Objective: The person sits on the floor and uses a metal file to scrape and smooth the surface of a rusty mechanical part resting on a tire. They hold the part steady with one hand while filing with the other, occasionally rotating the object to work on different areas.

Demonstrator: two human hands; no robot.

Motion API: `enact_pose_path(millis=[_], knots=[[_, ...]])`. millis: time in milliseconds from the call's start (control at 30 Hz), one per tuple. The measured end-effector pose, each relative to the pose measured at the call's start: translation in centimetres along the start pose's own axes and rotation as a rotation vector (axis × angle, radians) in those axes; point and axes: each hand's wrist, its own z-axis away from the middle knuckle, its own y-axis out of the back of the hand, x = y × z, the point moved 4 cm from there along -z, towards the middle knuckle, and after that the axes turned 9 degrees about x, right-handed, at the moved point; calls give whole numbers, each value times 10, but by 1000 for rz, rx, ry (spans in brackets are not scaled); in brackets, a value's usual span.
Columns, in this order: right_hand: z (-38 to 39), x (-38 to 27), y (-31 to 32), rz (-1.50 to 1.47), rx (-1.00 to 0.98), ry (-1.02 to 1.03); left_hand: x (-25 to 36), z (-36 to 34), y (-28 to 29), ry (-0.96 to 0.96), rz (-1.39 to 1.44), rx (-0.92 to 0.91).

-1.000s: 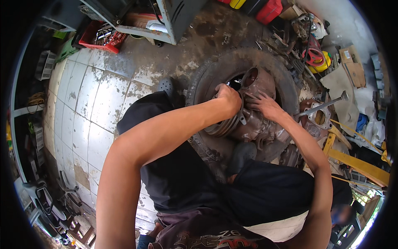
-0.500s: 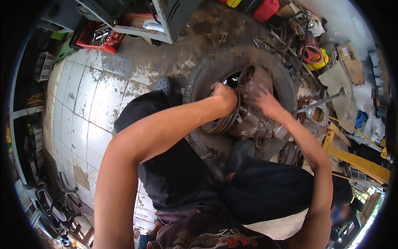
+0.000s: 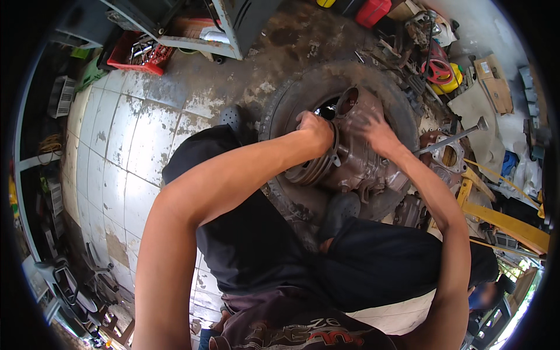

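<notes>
A worn tyre (image 3: 326, 76) lies flat between my legs, cradling a reddish-brown cast metal housing (image 3: 361, 166) with a short cylinder (image 3: 364, 105) at its top. My left hand (image 3: 316, 131) has its fingers curled at the rim of the grooved round part (image 3: 306, 172) on the housing's left side; exactly what lies under the fingers is partly hidden. My right hand (image 3: 373, 129) is over the housing beside the cylinder, fingers apart and blurred; whether they touch the metal is unclear. A long metal bar (image 3: 449, 142) extends rightward from near the housing.
At the top left are a grey metal cabinet (image 3: 233, 41) and a red tool crate (image 3: 128, 55). Mixed metal parts, jerrycans (image 3: 372, 13), cardboard (image 3: 493, 87) and a yellow frame (image 3: 504, 224) crowd the right. A person (image 3: 484, 297) shows at the lower right, partly hidden.
My right hand has lifted and moved slightly up, its fingers smeared by motion. My left hand stays at the round part, slightly higher in view as the whole view shifts a little.
</notes>
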Motion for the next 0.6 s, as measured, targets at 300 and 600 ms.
enact_pose_path(millis=[300,600], knots=[[9,-5,-1,-130,52,66,3,1,0,-10,-27,26],[11,-20,2,-189,99,170,7,-6,-7,-26,-67,6]])
